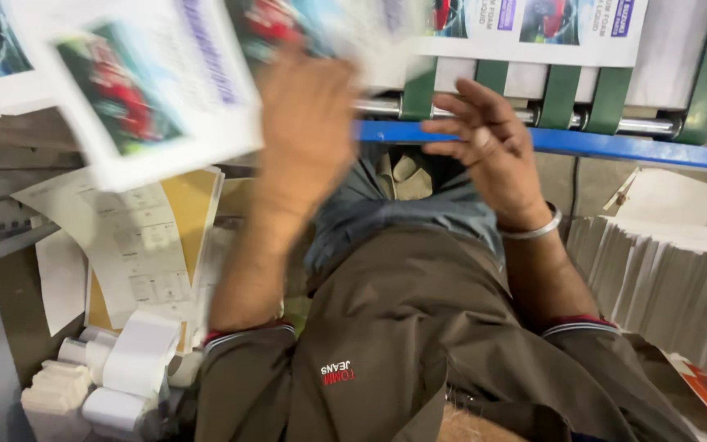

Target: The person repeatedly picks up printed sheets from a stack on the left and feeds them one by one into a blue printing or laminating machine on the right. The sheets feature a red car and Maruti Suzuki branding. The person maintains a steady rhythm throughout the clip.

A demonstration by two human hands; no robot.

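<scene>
Just below the machine's green belts (562, 94), both hands are raised in front of the person's body. The left hand (308, 123) is blurred with motion; it reaches up against a printed sheet (153, 86), a white page with a picture of a red car, which hangs tilted at the upper left. The hand's fingers run up into the blur at the sheet's edge, and I cannot tell whether they are clamped on it or merely touching. The right hand (488, 147) hovers near the blue bar (615, 147), palm turned inward, its fingers (452, 127) loosely curled and apart, holding nothing. A metal bangle (538, 232) sits on that wrist. More printed sheets (550, 29) with the same red car lie on the belts above the steel roller (656, 127). At the right, a thick stack of white sheets (664, 278) rests on its side. At the lower left stand several white paper rolls (137, 356), with loose papers (141, 245) and a yellow folder (186, 209) behind them.
</scene>
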